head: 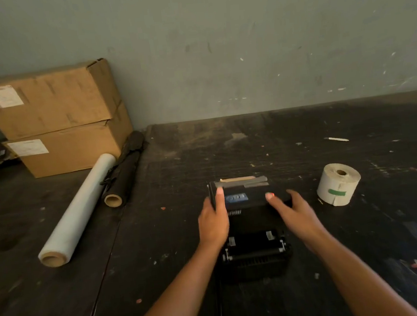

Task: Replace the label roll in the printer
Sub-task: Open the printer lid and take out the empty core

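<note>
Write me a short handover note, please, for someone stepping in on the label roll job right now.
Left hand: grips the left edge of the printer's lid, thumb on top.
Right hand: open, blurred, fingertips at the lid's right side; firm grip not confirmed.
Printer: on the table, lid raised, bay open; no roll visible inside.
New label roll: standing on end, right of the printer, taped shut with green tape.
Done: lid opened.
Left: load the roll, feed the labels, close the lid.
</note>
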Demonstrator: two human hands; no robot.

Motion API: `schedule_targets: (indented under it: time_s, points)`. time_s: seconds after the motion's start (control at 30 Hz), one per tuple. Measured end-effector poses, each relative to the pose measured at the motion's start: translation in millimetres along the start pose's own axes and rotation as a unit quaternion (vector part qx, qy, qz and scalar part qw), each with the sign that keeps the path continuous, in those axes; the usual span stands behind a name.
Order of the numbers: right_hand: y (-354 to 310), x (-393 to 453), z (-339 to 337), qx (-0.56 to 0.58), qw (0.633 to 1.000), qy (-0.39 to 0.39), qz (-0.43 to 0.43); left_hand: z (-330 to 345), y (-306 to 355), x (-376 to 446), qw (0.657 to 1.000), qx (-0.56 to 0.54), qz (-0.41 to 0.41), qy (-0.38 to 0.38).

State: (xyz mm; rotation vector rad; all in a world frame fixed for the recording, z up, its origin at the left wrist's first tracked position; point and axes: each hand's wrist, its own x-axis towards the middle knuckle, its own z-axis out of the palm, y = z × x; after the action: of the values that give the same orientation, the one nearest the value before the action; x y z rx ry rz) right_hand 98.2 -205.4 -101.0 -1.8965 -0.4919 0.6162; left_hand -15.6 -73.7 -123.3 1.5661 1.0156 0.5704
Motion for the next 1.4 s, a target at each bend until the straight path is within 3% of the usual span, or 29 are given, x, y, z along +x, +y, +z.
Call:
schedule_targets:
  time_s: [0.2, 0.37, 0.77, 1.2, 1.4]
  points:
    - [-30.2, 32.3, -11.5, -0.104, 0.991, -0.024, -0.078, -0.2, 43.8, 49.6, 1.0, -0.001, 0.002, 0.031]
    - [-37.6, 57.2, -11.3, -0.113, 0.986, -0.031, -0.119, 3.2, 68.5, 80.6, 0.998, -0.018, -0.003, 0.067]
    - [-62.6, 132.7, 0.4, -0.09, 0.991, -0.03, -0.096, 12.6, 66.8, 114.6, 0.995, -0.004, 0.065, 0.079]
    - [-77.1, 173.4, -3.6, -0.201, 0.975, -0.051, -0.081, 11.6, 75.5, 159.9, 0.997, 0.018, 0.006, 0.069]
    - [-73.0, 180.2, -12.5, -0.095, 0.988, -0.119, -0.039, 8.1, 79.6, 157.4, 0.994, 0.074, 0.02, 0.075]
